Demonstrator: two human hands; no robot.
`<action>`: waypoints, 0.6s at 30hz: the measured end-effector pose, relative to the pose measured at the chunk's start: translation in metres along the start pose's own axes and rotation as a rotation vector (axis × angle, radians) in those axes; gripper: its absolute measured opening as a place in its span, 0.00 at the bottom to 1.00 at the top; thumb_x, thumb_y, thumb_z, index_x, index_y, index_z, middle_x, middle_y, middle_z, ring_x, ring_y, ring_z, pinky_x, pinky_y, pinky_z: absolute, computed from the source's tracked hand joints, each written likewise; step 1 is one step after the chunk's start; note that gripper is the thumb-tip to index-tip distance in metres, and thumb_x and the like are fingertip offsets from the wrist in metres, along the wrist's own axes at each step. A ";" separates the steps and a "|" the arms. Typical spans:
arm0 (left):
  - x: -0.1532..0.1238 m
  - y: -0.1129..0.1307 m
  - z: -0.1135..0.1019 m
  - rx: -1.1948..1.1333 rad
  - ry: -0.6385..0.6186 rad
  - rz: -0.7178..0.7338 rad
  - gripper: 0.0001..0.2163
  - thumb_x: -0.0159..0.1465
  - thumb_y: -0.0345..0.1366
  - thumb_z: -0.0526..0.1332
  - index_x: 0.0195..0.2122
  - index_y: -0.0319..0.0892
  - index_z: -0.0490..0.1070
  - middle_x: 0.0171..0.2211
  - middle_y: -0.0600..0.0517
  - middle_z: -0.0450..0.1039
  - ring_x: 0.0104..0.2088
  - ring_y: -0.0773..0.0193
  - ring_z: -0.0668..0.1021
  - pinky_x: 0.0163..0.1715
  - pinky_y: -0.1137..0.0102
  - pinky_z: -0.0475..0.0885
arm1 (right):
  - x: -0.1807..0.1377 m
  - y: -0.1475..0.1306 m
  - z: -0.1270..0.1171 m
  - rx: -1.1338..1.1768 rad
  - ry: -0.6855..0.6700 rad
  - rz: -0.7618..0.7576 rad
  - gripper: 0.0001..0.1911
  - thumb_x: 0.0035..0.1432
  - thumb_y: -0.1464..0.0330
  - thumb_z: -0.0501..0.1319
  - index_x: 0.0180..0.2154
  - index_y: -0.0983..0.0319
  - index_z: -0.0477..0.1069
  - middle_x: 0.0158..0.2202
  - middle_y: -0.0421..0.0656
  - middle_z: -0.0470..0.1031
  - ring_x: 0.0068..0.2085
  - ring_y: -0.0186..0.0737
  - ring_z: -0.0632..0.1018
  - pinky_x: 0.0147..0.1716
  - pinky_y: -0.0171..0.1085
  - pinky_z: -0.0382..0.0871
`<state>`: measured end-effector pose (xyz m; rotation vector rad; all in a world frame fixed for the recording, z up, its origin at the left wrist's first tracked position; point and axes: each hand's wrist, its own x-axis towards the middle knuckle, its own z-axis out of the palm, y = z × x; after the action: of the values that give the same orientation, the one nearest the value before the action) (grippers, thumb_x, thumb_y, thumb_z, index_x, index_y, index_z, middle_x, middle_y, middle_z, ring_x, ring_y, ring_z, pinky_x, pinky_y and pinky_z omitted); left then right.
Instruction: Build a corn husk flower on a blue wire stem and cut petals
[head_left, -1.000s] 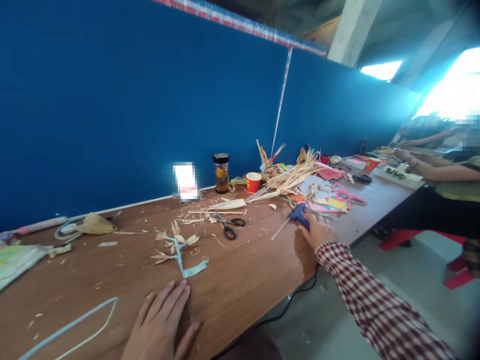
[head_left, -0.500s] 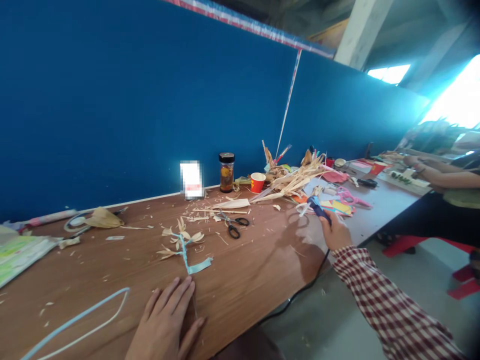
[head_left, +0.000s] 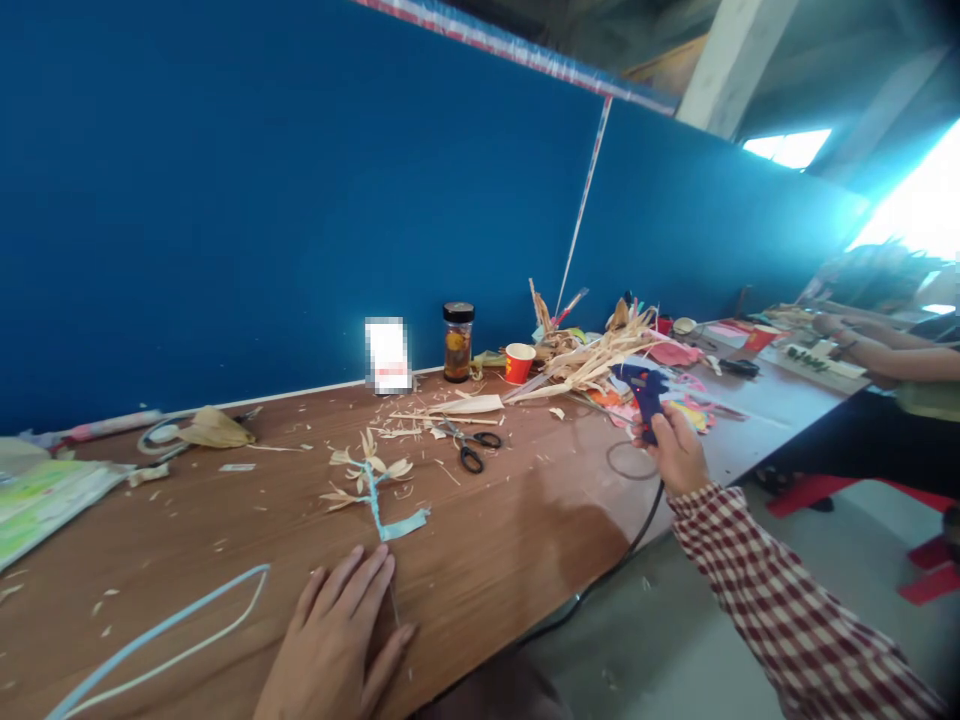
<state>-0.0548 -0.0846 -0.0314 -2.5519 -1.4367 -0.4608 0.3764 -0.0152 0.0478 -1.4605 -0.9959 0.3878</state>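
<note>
Wrapped around the handle of a blue hot glue gun [head_left: 646,388], my right hand [head_left: 679,450] holds it above the table's right part, its nozzle toward the left. A black cord trails below it over the table edge. My left hand [head_left: 337,625] lies flat on the brown table, fingers stretched, touching or close to the thin stem end of a husk flower sprig [head_left: 371,482]. The sprig has pale petals and a stem wrapped in light blue tape, with a loose tape end [head_left: 405,525]. Black-handled scissors [head_left: 472,447] lie open behind it.
A dark-lidded jar [head_left: 457,345] and a red paper cup [head_left: 519,364] stand near the blue partition. Dried husks [head_left: 600,360] are heaped to their right. A bent blue-and-white wire [head_left: 172,610] lies at front left. Another person's arms [head_left: 892,352] reach over the far right table.
My right hand has raised and turned the glue gun, which was low over the coloured papers and now shows side-on. My left hand has stayed by the sprig; the view shifted slightly.
</note>
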 end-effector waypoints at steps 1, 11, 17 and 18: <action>0.000 0.000 0.000 -0.002 0.010 0.002 0.26 0.59 0.50 0.53 0.56 0.43 0.62 0.55 0.49 0.66 0.56 0.52 0.64 0.55 0.54 0.55 | -0.005 -0.004 0.006 0.054 -0.032 0.019 0.16 0.54 0.56 0.52 0.38 0.60 0.62 0.30 0.42 0.70 0.26 0.36 0.72 0.23 0.36 0.67; 0.004 0.010 -0.016 -0.018 -0.022 -0.097 0.23 0.59 0.48 0.54 0.54 0.45 0.65 0.44 0.45 0.67 0.45 0.53 0.69 0.54 0.51 0.57 | -0.091 -0.040 0.075 0.504 -0.668 0.508 0.15 0.49 0.58 0.63 0.28 0.62 0.65 0.22 0.36 0.65 0.21 0.27 0.66 0.18 0.26 0.61; 0.003 0.013 -0.018 -0.036 -0.059 -0.123 0.23 0.60 0.48 0.53 0.55 0.45 0.63 0.44 0.46 0.65 0.47 0.53 0.67 0.55 0.50 0.54 | -0.132 -0.045 0.118 0.418 -1.027 0.516 0.22 0.52 0.50 0.56 0.26 0.64 0.64 0.16 0.33 0.58 0.16 0.25 0.59 0.15 0.27 0.54; 0.003 0.013 -0.019 -0.039 -0.063 -0.127 0.23 0.59 0.48 0.53 0.54 0.45 0.63 0.44 0.46 0.65 0.47 0.53 0.67 0.55 0.50 0.53 | -0.136 -0.045 0.124 0.371 -1.066 0.502 0.23 0.53 0.49 0.54 0.26 0.64 0.65 0.16 0.33 0.58 0.15 0.25 0.59 0.14 0.27 0.53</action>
<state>-0.0457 -0.0942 -0.0129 -2.5373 -1.6342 -0.4344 0.1912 -0.0453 0.0239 -1.1033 -1.2463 1.7421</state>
